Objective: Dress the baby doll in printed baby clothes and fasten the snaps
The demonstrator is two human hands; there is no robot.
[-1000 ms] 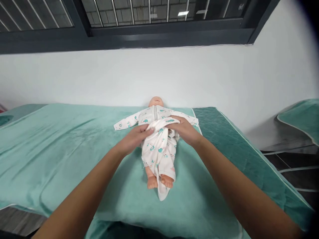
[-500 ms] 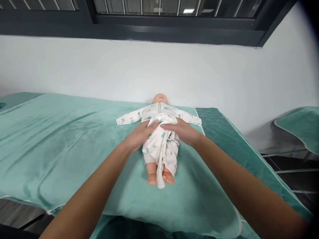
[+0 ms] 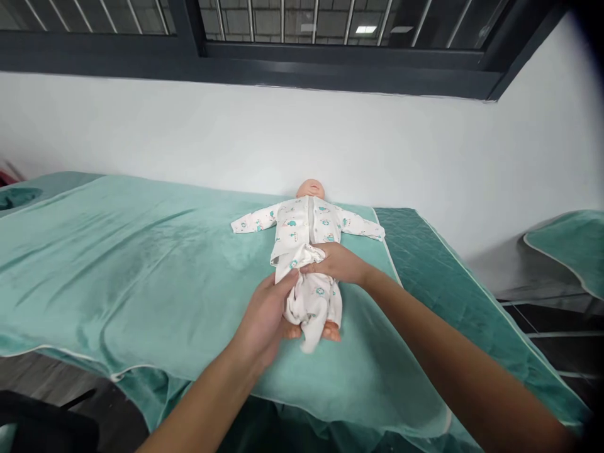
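A baby doll (image 3: 309, 189) lies on its back on a teal padded table (image 3: 141, 264), head toward the wall, arms spread. It wears a white romper with teal prints (image 3: 306, 226). The lower part of the romper (image 3: 309, 302) is bunched up over the legs, and the doll's feet (image 3: 330, 330) show below it. My left hand (image 3: 267, 318) is curled around the doll's left leg and the cloth there. At the doll's waist, my right hand (image 3: 337, 263) pinches the gathered fabric.
A white wall (image 3: 302, 138) runs right behind the table under a dark-framed window (image 3: 302, 38). A second teal-covered surface (image 3: 566, 245) stands at the right, across a gap of dark floor. Another teal pad (image 3: 19, 195) lies at the far left.
My left hand has slid from the doll's waist down to its legs. The bunched romper fabric has come down from the chest to the waist and legs, uncovering the buttoned front.
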